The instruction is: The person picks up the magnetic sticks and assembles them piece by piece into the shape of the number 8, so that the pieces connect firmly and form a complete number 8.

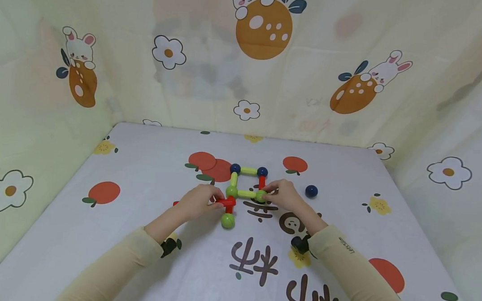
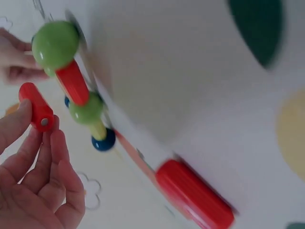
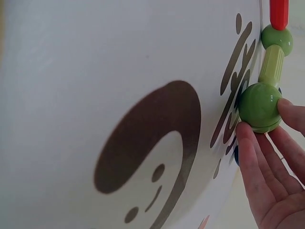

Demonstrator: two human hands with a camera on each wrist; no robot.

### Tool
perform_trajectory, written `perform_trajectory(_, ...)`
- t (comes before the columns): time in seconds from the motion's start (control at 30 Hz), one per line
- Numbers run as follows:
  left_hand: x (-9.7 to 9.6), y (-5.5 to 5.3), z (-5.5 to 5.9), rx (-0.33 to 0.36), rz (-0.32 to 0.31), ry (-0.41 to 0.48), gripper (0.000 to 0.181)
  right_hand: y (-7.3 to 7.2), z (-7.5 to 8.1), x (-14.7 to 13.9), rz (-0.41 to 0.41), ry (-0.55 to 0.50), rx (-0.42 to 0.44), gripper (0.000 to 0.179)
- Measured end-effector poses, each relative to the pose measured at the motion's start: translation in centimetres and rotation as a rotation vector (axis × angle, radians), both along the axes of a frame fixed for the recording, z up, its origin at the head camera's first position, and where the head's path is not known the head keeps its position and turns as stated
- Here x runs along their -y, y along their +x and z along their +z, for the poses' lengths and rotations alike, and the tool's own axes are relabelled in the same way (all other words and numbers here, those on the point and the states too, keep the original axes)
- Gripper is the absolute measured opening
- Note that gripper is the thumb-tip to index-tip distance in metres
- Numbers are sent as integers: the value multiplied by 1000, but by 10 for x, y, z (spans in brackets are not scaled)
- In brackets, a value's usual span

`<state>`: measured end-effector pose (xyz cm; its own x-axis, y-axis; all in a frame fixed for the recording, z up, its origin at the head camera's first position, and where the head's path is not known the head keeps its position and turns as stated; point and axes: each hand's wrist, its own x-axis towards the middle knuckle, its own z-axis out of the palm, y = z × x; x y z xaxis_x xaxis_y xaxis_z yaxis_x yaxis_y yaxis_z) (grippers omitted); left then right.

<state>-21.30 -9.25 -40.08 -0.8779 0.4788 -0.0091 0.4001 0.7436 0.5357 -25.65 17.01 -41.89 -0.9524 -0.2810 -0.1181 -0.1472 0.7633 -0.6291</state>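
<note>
A square of balls and sticks lies on the table. Two dark blue balls [image 1: 235, 169] form its far corners, and two green balls [image 1: 232, 192] its near ones. Yellow-green sticks [image 1: 247, 194] make three sides and a red stick [image 1: 261, 182] the right one. From the near left corner another red stick leads to a nearer green ball [image 1: 227, 221]. My left hand [image 1: 198, 201] pinches a loose red stick [image 2: 38, 107], its metal-tipped end showing, beside that branch. With thumb and fingers, my right hand [image 1: 284, 196] grips the green corner ball [image 3: 260, 106] at near right.
A loose dark blue ball [image 1: 311, 191] sits right of the square. Another red stick [image 2: 194, 194] lies on the table by my left hand, mostly hidden behind it in the head view. The printed tablecloth [image 1: 152, 155] meets a curtain [image 1: 203, 86] at the back.
</note>
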Motion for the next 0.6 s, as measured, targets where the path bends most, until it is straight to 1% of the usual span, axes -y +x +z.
perform_trajectory(0.23, -21, 7, -4, 5, -66, -13, 19, 0, 1, 0, 1, 11, 0, 25)
perform_trajectory(0.47, -37, 9, -7, 24, -88, -28, 19, -1, 2, 0, -5, 13, 10, 25)
perform_trajectory(0.6, -44, 10, -12, 7, -113, -54, 18, 0, 2, 1, -12, 15, 21, 26)
